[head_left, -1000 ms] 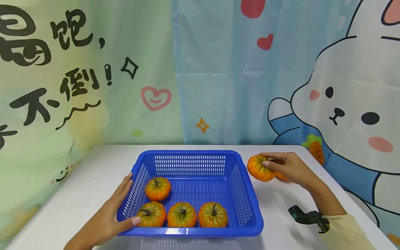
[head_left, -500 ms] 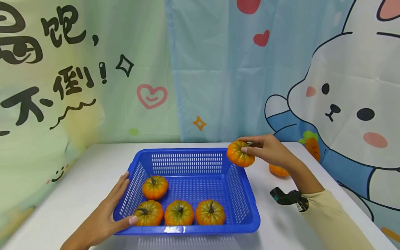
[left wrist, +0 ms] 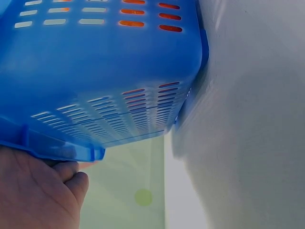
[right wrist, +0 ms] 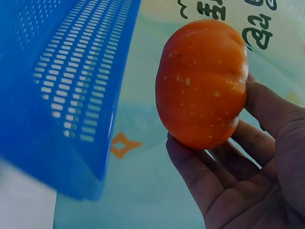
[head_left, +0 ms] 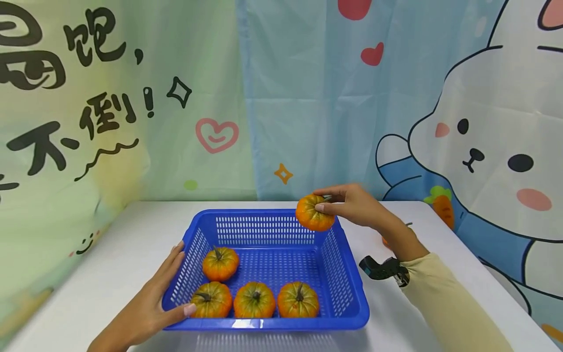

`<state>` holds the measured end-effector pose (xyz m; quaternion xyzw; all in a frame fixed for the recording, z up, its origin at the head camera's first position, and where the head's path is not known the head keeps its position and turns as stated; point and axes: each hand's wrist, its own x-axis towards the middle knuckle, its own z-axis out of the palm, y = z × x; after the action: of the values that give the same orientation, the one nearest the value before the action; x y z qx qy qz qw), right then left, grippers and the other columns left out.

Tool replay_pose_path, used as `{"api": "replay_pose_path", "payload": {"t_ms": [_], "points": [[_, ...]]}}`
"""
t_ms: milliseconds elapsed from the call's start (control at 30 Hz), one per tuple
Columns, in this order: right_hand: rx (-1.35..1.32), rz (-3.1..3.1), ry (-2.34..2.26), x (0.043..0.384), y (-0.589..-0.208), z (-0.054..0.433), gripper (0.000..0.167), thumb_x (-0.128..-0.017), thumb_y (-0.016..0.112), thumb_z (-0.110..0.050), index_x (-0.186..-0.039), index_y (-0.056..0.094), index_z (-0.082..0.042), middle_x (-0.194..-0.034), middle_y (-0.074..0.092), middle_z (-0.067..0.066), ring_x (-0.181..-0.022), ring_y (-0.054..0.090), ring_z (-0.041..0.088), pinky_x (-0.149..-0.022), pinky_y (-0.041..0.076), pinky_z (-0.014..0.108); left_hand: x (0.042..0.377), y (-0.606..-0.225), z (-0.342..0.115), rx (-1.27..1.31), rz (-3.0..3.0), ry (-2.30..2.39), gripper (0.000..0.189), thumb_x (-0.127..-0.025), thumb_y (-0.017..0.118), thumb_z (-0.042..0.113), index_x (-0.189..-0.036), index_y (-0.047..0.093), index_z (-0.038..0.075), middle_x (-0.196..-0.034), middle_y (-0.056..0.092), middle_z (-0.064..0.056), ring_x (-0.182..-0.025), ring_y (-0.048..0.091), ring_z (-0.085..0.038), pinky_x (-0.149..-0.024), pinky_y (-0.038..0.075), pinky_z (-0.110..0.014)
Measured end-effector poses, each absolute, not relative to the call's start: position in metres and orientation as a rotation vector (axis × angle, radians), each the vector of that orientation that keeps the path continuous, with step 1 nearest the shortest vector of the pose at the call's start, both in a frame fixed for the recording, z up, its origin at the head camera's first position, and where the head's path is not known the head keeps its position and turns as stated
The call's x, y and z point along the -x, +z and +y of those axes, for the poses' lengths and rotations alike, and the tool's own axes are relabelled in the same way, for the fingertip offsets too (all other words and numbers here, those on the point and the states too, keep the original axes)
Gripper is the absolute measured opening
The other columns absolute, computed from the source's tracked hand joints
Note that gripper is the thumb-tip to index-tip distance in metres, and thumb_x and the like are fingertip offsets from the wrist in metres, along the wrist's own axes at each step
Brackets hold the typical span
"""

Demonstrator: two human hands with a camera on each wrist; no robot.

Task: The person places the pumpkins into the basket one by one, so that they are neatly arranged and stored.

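My right hand (head_left: 352,205) pinches a small orange pumpkin (head_left: 311,215) between thumb and fingers, in the air over the far right corner of the blue plastic basket (head_left: 283,324). Its smooth, speckled orange underside (right wrist: 202,86) faces the right wrist camera, beside the basket wall. My left hand (head_left: 147,303) holds the basket at its near left corner, thumb over the rim and fingers along the left side. Inside the basket, three pumpkins line the front: left (head_left: 212,299), middle (head_left: 254,299) and right (head_left: 298,299). Another pumpkin (head_left: 221,264) sits behind the left one.
On the white table (head_left: 105,254), right of the basket, another pumpkin (head_left: 385,242) is mostly hidden behind my right forearm. A black device (head_left: 382,268) is strapped to my right wrist. A printed curtain (head_left: 290,107) hangs behind the table.
My right hand has carried the pumpkin leftward and slightly up, from the table right of the basket to over its far right corner. The left hand keeps its place on the basket.
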<state>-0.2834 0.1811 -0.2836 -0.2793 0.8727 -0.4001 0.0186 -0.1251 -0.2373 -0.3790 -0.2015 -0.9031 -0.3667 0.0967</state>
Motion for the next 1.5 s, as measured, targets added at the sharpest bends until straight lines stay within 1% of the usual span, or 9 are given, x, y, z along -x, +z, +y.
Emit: {"api": "replay_pose_path", "payload": {"t_ms": [33,533,600,667,800,1000,1133,1267,1500], "points": [[0.891,2.706,-1.233,0.284,-0.284,0.178,0.048,-0.091,0.069,-0.03,-0.131,0.062,-0.005,-0.119,0.065,0.015,-0.108,0.063,0.031,-0.083,0.054,0.038,0.125,-0.378,-0.237,0.591,-2.682,-1.089,0.096,-0.081,0.072,0.031,-0.157,0.016,0.012,-0.163,0.006,-0.004,-0.145,0.008,-0.041,-0.097,0.022,-0.075],[1.058,2.557,-1.226,0.291,-0.288,0.14,0.046,-0.091,0.069,-0.024,-0.131,0.061,-0.002,-0.115,0.068,0.012,-0.111,0.063,0.03,-0.081,0.055,0.035,0.126,-0.378,-0.234,0.596,-2.694,-1.069,0.095,-0.082,0.072,0.032,-0.157,0.016,0.012,-0.163,0.007,-0.004,-0.144,0.01,-0.043,-0.099,0.023,-0.073],[1.073,2.537,-1.234,0.291,-0.289,0.136,0.046,-0.091,0.07,-0.023,-0.13,0.061,-0.001,-0.115,0.068,0.013,-0.11,0.063,0.03,-0.08,0.055,0.034,0.125,-0.378,-0.233,0.602,-2.692,-1.073,0.095,-0.082,0.072,0.031,-0.157,0.016,0.012,-0.163,0.006,-0.004,-0.145,0.009,-0.041,-0.106,0.02,-0.063],[1.075,2.532,-1.23,0.291,-0.291,0.133,0.046,-0.09,0.07,-0.024,-0.13,0.062,-0.002,-0.114,0.068,0.012,-0.108,0.064,0.028,-0.078,0.055,0.033,0.125,-0.377,-0.233,0.607,-2.69,-1.073,0.095,-0.083,0.072,0.031,-0.157,0.015,0.013,-0.163,0.006,-0.004,-0.145,0.009,-0.039,-0.111,0.017,-0.044],[1.081,2.521,-1.219,0.294,-0.294,0.126,0.045,-0.09,0.071,-0.023,-0.129,0.062,-0.002,-0.111,0.069,0.01,-0.103,0.066,0.025,-0.076,0.056,0.031,0.125,-0.377,-0.233,0.613,-2.687,-1.052,0.094,-0.083,0.072,0.031,-0.157,0.015,0.013,-0.163,0.007,-0.004,-0.145,0.01,-0.039,-0.104,0.009,-0.018],[1.066,2.523,-1.172,0.296,-0.3,0.112,0.044,-0.091,0.07,-0.025,-0.129,0.063,-0.002,-0.11,0.07,0.01,-0.096,0.068,0.02,-0.077,0.056,0.037,0.127,-0.376,-0.232,0.609,-2.682,-1.043,0.094,-0.082,0.072,0.03,-0.157,0.018,0.011,-0.163,0.008,-0.004,-0.143,0.014,-0.042,-0.106,0.019,-0.05],[1.091,2.523,-1.11,0.295,-0.304,0.101,0.043,-0.093,0.068,-0.025,-0.129,0.063,-0.002,-0.115,0.068,0.012,-0.099,0.067,0.021,-0.077,0.056,0.036,0.126,-0.376,-0.233,0.619,-2.67,-1.037,0.094,-0.082,0.072,0.029,-0.157,0.018,0.011,-0.163,0.008,-0.004,-0.143,0.014,-0.042,-0.108,0.018,-0.034],[1.125,2.5,-1.03,0.293,-0.309,0.093,0.042,-0.094,0.065,-0.023,-0.129,0.062,0.0,-0.122,0.064,0.014,-0.105,0.066,0.024,-0.075,0.055,0.028,0.125,-0.377,-0.232,0.643,-2.655,-1.04,0.094,-0.082,0.072,0.028,-0.156,0.018,0.01,-0.162,0.008,-0.005,-0.143,0.014,-0.042,-0.101,0.011,-0.009],[1.078,2.49,-0.929,0.29,-0.318,0.078,0.041,-0.093,0.068,-0.026,-0.126,0.065,-0.003,-0.12,0.066,0.009,-0.106,0.065,0.022,-0.076,0.054,0.027,0.123,-0.38,-0.234,0.653,-2.648,-1.039,0.094,-0.082,0.072,0.027,-0.157,0.017,0.011,-0.163,0.007,-0.005,-0.145,0.011,-0.034,-0.099,0.009,-0.004]]}}
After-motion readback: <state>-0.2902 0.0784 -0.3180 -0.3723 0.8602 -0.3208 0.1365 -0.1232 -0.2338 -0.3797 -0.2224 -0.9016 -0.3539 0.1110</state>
